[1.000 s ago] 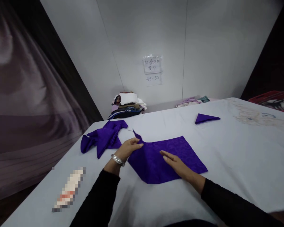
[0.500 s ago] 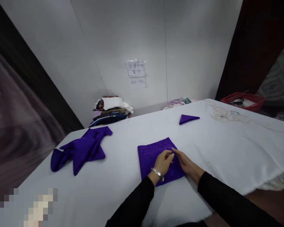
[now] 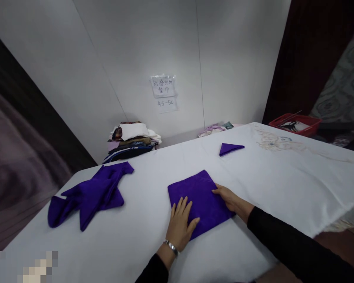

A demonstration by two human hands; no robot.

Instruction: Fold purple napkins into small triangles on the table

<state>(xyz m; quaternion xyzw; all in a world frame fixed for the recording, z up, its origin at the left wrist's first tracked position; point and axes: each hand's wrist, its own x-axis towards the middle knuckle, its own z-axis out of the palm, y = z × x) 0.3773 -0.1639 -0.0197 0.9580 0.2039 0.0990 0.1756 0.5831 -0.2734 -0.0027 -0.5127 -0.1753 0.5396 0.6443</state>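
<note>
A purple cloth napkin (image 3: pixel 205 206), folded to a square, lies on the white tablecloth (image 3: pixel 135 243) in front of me. My left hand (image 3: pixel 179 225), a silver bracelet at its wrist, rests flat on the napkin's left part with fingers spread. At the right edge my right hand (image 3: pixel 227 197) pinches the cloth, thumb on top and the other fingers partly hidden beneath. Farther back sits a small purple napkin folded to a triangle (image 3: pixel 230 148). Several crumpled purple napkins (image 3: pixel 96 192) lie in a loose heap to the left.
Against the wall stands a stack of folded cloths (image 3: pixel 132 137), with a lower pile of pale cloths (image 3: pixel 214 129) to its right. A red basket (image 3: pixel 308 126) holding scissors is at the back right. A handwritten paper sign (image 3: pixel 164 92) hangs on the wall.
My left hand has moved from the napkin's middle to its left side and flattened out. My right hand has gone from the top of the cloth to gripping its right edge.
</note>
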